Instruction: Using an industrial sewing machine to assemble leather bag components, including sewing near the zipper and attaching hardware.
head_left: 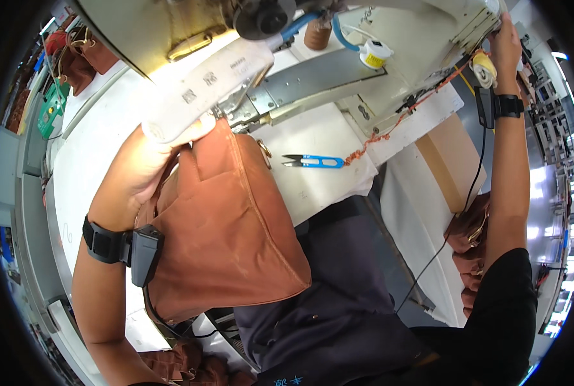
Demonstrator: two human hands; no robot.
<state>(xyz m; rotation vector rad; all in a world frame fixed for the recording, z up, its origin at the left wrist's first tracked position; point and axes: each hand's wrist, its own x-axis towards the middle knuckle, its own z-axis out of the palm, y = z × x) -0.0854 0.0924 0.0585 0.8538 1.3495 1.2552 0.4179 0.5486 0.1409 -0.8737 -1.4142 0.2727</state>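
Note:
A reddish-brown bag hangs over the front of the sewing machine, its upper edge at the presser foot. My left hand grips the bag by that upper edge; a white lamp housing hides part of the fingers. Stretched far to the right, my right hand touches the right end of the machine, with its fingers mostly hidden. Thread snips with blue handles lie on the white table, just right of the bag, tied to an orange cord.
A brown thread spool stands behind the machine bed. Other brown bags sit at the far left. More brown pieces lie at right beside a cardboard box, and a brown heap is below the table. Black cables run from both wrist devices.

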